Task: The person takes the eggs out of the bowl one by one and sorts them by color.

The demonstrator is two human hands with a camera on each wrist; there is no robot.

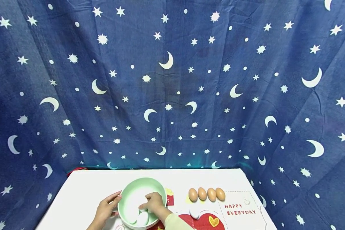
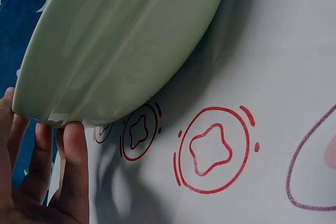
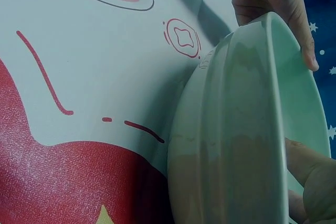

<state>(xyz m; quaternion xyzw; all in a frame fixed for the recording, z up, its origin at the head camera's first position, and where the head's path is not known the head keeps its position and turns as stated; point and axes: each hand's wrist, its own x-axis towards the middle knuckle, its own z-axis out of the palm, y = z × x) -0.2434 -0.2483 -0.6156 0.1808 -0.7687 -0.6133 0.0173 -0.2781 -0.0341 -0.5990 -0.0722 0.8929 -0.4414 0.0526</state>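
Head view: left hand [image 1: 105,207] gripped the bowl [image 1: 139,191] by its rim; right hand [image 1: 156,202] reached inside over white eggs [image 1: 142,219], its grip unclear. Left wrist: fingers [image 2: 76,148] held the bowl, apparently light, stiff, slick. Right wrist: rim the natural hold; hidden eggs, probably fragile, suited cupping

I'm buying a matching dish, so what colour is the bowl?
The bowl is pale green; it shows best in the head view.

glossy smooth bowl [image 2: 121,40], smooth eggs [image 1: 202,194], cloth backdrop [image 1: 178,80], finely grained table cover [image 3: 58,187]
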